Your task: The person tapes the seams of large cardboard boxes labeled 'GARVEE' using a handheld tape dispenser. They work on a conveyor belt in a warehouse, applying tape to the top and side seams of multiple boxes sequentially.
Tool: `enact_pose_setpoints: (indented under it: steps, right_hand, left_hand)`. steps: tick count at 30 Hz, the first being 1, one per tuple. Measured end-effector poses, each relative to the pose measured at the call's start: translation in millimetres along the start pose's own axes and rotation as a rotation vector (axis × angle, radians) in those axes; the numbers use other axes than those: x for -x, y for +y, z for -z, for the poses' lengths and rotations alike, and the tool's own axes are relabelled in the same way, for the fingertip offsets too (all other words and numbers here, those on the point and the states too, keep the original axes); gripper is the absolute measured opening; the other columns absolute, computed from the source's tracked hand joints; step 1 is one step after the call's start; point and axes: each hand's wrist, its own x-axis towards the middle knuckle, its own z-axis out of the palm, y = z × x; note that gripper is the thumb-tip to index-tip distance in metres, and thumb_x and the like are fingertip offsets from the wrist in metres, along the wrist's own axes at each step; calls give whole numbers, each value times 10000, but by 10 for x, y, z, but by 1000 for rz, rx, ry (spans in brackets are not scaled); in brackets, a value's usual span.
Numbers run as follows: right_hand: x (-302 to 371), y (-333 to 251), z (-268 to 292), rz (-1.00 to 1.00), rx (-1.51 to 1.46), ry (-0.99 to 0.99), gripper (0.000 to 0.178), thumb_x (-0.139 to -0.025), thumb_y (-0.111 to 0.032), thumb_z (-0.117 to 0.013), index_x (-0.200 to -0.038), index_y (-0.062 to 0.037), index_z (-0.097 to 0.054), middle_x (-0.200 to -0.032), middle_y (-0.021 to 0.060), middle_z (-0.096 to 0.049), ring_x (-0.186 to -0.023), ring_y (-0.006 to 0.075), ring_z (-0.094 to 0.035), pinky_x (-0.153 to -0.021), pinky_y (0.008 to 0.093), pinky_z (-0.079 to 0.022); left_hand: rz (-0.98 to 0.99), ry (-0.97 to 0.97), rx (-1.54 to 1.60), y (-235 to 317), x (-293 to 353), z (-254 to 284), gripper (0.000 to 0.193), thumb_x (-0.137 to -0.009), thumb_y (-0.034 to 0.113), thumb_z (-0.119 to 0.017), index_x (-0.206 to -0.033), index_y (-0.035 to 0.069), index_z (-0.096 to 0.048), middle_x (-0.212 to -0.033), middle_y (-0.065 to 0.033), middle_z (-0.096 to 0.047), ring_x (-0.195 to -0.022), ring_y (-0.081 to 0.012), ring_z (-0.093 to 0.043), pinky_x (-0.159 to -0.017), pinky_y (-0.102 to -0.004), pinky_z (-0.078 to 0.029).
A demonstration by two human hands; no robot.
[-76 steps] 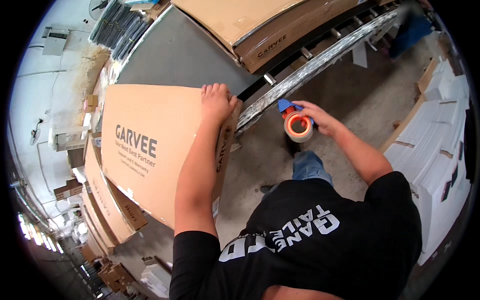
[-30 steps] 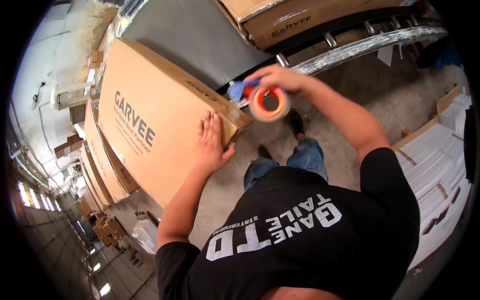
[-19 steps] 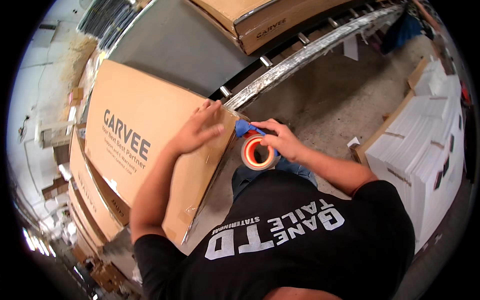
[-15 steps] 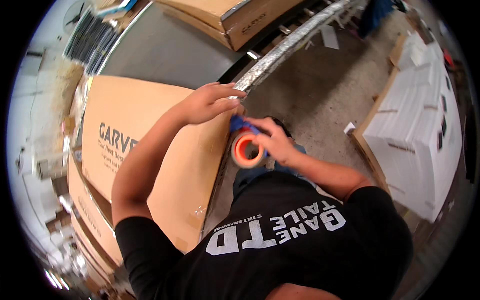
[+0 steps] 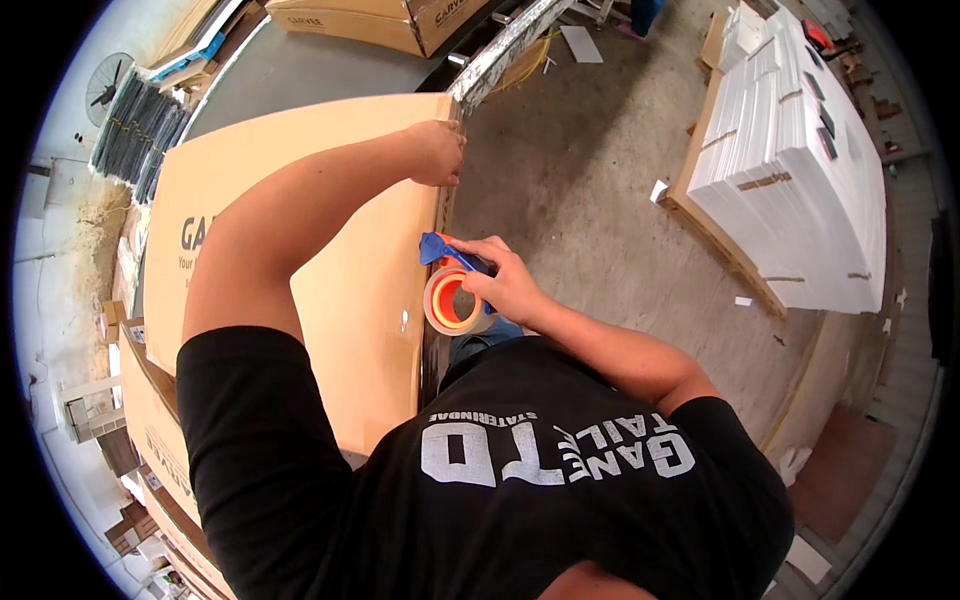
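Note:
A large brown cardboard box (image 5: 360, 290) lies in front of me on the left, with dark printing on its upper face. At its far right corner my left hand (image 5: 438, 153) has its fingers bent down over the edge. My right hand (image 5: 505, 283) grips a blue tape dispenser (image 5: 434, 247) beside the box's right edge, closer to my body. The clear tape roll (image 5: 436, 306) in it has an orange core. The fingers of my right hand partly cover the dispenser's handle.
Beyond the box is a grey work surface (image 5: 330, 70) carrying another carton (image 5: 360, 22), with a silvery wrapped rail (image 5: 505, 52) alongside. White sheets (image 5: 780, 200) are stacked on a wooden pallet (image 5: 735, 258) at right. More cartons (image 5: 165, 425) stand at lower left. A person's leg (image 5: 646, 15) shows at the top.
My left hand has gone from stretched fingers near the rail to fingers bent over the box's corner edge. The tape dispenser in my right hand has shifted slightly left, and the view has turned.

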Motion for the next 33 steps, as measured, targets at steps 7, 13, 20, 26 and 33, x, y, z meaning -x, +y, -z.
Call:
enact_pose_setpoints:
  steps: [7, 13, 20, 26, 33]
  right_hand:
    - [1176, 155, -721, 0, 68, 18, 590, -799, -131, -694, -1380, -45, -644, -1184, 108, -563, -1113, 219, -581, -997, 339, -472]
    - [1854, 76, -1135, -107, -30, -1, 580, -788, -140, -715, -1359, -54, -663, -1171, 112, -568, -1112, 226, -586, -994, 336, -477]
    - [2540, 243, -1588, -26, 55, 20, 569, -811, -196, -727, -1364, -78, -666, -1168, 124, -564, -1098, 243, -586, -992, 340, -475]
    - [3326, 450, -2352, -26, 35, 29, 569, -803, -166, -694, -1356, -36, -662, -1217, 132, -572, -1132, 254, -585, -1051, 367, -442]
    - [3161, 569, -3021, 246, 875, 113, 531, -770, -260, -720, -1293, -167, -705, -1247, 89, -590, -1051, 311, -621, -929, 405, -541]
  left_hand:
    - [107, -8, 28, 977, 507, -11, 448, -1032, 477, -473, -1225, 194, -762, -1349, -9, -690, -1472, -273, -429, -1272, -517, -212]
    - [73, -157, -18, 1866, 931, 111, 460, -1063, 466, -412, -1283, 214, -729, -1484, 13, -595, -1526, -248, -351, -1283, -535, -167]
    - [57, -90, -5, 2525, 1278, -40, 458, -1076, 453, -410, -1311, 207, -716, -1516, -17, -568, -1536, -257, -333, -1297, -529, -118]
    - [-65, 32, 115, 3364, 1779, -211, 513, -1069, 498, -403, -1389, 191, -661, -1536, -47, -546, -1542, -283, -321, -1273, -538, -186]
    - [26, 369, 195, 4144, 2501, -643, 671, -998, 531, -566, -1526, 124, -488, -1641, -96, -393, -1565, -329, -260, -1269, -531, -198]
